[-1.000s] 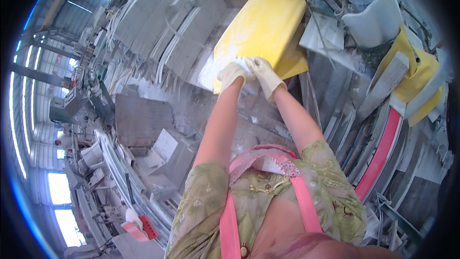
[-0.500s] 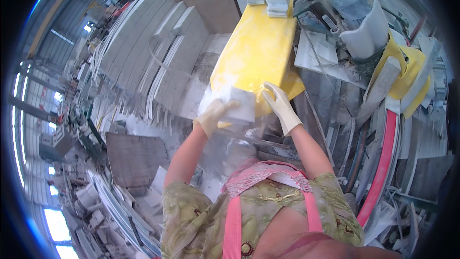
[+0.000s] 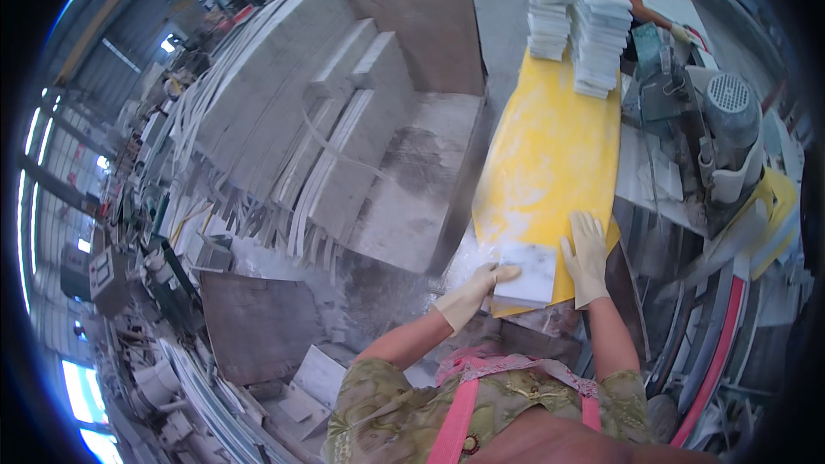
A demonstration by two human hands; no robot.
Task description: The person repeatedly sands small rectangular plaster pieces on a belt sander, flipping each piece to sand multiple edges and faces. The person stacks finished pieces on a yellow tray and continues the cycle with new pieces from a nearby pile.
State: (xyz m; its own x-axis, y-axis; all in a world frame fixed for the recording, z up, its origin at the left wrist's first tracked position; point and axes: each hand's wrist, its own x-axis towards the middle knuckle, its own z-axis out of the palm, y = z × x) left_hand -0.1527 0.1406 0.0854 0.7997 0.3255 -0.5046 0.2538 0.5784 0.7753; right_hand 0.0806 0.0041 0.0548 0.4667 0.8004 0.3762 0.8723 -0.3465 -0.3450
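Tile stacks (image 3: 574, 17) – saw motor (image 3: 726, 133) beyond

Single head-worn fisheye view — looking steeply down.
The camera sits above the person's chest, facing forward over the yellow table (image 3: 550, 155); both hands appear near the lower centre — straight edges bend toward the dark circular rim.

A worker seen from above wears pale cream rubber gloves on the left hand (image 3: 475, 290) and the right hand (image 3: 586, 256), each glove ending in a cuff at the wrist. The forearms are uncovered. Short olive-green sleeves with a faded floral print cover the shoulders. Over this lie bright pink apron straps and a pink ruffled neckline trim.
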